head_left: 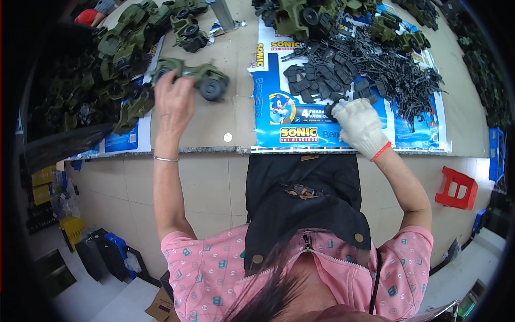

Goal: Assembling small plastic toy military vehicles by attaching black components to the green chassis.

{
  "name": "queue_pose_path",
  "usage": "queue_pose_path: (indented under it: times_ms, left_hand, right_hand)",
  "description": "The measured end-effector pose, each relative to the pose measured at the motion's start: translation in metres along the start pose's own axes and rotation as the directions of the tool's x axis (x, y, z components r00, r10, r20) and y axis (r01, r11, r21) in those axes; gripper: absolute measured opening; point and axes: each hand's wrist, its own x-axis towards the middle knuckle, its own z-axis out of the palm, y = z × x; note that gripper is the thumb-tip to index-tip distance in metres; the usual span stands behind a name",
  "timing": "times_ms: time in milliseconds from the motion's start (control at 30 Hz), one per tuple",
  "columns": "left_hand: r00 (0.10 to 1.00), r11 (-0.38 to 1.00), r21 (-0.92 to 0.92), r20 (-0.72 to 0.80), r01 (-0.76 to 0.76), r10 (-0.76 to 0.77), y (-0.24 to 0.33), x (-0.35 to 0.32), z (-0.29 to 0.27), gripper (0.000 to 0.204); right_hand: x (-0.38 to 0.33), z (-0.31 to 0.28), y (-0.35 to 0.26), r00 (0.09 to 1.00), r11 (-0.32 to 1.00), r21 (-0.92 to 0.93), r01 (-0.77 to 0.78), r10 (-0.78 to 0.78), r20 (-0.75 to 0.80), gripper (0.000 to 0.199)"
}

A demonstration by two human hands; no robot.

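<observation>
My bare left hand (174,102) has its fingers closed on an olive-green toy military vehicle (201,72) with black wheels, slightly blurred, at the left part of the table. Over the blue printed sheet (273,115), my right hand (359,124), in a white knitted glove, is curled at the near edge of a heap of flat black plastic parts (316,75). Something small and dark shows at its fingertips, but its kind is unclear. Thin black toy guns (407,80) lie heaped to the right of these parts.
More green toy vehicles (123,37) are piled at the left, and others (306,16) at the back. A grey post (221,13) stands at the far edge. On the floor are a red stool (456,188) at right and dark and blue crates (110,252) at left.
</observation>
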Motion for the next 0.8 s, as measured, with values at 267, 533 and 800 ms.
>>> queue_pose_path:
  times_ms: [267, 533, 800]
  left_hand:
    - [0.964, 0.954, -0.262, 0.179, -0.145, 0.196, 0.058, 0.027, -0.027, 0.035]
    - [1.000, 0.593, -0.805, -0.001, 0.012, -0.022, 0.196, 0.054, -0.017, 0.044]
    - [0.843, -0.249, -0.895, 0.437, 0.371, -0.314, 0.219, 0.079, 0.055, 0.015]
  right_hand:
    - [-0.004, 0.003, -0.017, 0.996, 0.991, -0.115, -0.074, 0.067, -0.064, 0.042]
    - [-0.006, -0.033, 0.020, 0.906, 0.996, -0.027, 0.083, -0.087, -0.414, 0.035]
    - [0.023, -0.021, -0.002, 0.752, 0.463, 0.883, -0.073, 0.608, -0.256, 0.049]
